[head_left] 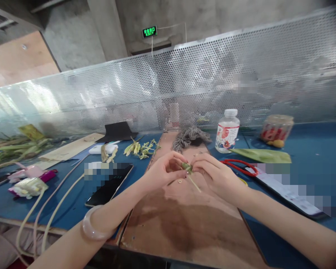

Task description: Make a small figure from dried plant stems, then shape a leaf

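At my far left a heap of stalks (25, 147) lies on the blue table (70, 209), with a shiny packet (28, 186) nearer me and pale cords (30, 207) running down over the edge. Beyond them is a sheet of brown paper (70, 153). A bangle (92, 226) sits on my left forearm, and just past it a dark phone (112, 190) lies slantwise. Farther back are a white case (96, 149), a black sheet (119, 130), some pale pods (133, 148) and a leafy sprig (148, 149).

My left hand (168, 168) is over the brown board (212, 231), thumb and forefinger pinched on a small green piece (186, 167); a thin stem (195, 183) slants down from there toward me. The piece is between my two hands, above the board. My right hand (217, 173) is close in on its other side, fingers curled, but I cannot tell whether they grip it. Grey yarn (187, 138) lies on the board just beyond my hands.

To the right stands a bottle (227, 134), then a red cord (253, 172) by my right wrist, a long leaf (266, 155), a jar (277, 130) and a second phone (291, 188), partly blurred out
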A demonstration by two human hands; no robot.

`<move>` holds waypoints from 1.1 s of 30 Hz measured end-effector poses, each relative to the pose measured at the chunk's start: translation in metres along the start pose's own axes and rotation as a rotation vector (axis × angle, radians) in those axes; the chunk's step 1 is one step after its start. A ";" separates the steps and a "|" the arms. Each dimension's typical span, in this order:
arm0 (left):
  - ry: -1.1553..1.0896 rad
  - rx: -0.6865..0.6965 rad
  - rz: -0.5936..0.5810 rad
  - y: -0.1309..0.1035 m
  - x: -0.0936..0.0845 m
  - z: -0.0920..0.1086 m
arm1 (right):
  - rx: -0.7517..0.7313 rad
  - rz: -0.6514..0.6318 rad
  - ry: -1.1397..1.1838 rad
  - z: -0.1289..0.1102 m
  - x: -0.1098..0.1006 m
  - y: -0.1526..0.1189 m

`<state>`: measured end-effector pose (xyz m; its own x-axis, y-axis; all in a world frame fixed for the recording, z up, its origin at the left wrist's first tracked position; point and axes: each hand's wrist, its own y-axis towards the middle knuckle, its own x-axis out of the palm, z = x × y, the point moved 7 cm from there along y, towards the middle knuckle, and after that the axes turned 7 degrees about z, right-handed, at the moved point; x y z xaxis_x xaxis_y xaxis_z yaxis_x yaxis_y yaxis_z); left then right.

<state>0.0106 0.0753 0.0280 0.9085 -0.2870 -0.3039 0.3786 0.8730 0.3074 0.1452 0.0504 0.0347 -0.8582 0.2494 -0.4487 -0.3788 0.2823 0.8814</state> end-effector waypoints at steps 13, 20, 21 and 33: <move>-0.060 -0.044 -0.010 0.001 -0.001 -0.003 | -0.071 0.006 -0.030 -0.011 0.000 0.000; -0.031 -0.018 -0.044 0.000 0.002 0.000 | -0.212 -0.073 -0.096 -0.019 0.006 -0.003; -0.034 -0.015 -0.052 0.000 0.002 0.000 | -0.220 -0.073 -0.104 -0.020 0.006 -0.002; -0.039 0.046 -0.049 -0.002 0.006 0.002 | -0.122 -0.049 -0.084 -0.010 0.007 -0.004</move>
<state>0.0161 0.0713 0.0273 0.8943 -0.3451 -0.2849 0.4301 0.8384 0.3347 0.1373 0.0418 0.0291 -0.8074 0.3159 -0.4983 -0.4637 0.1823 0.8670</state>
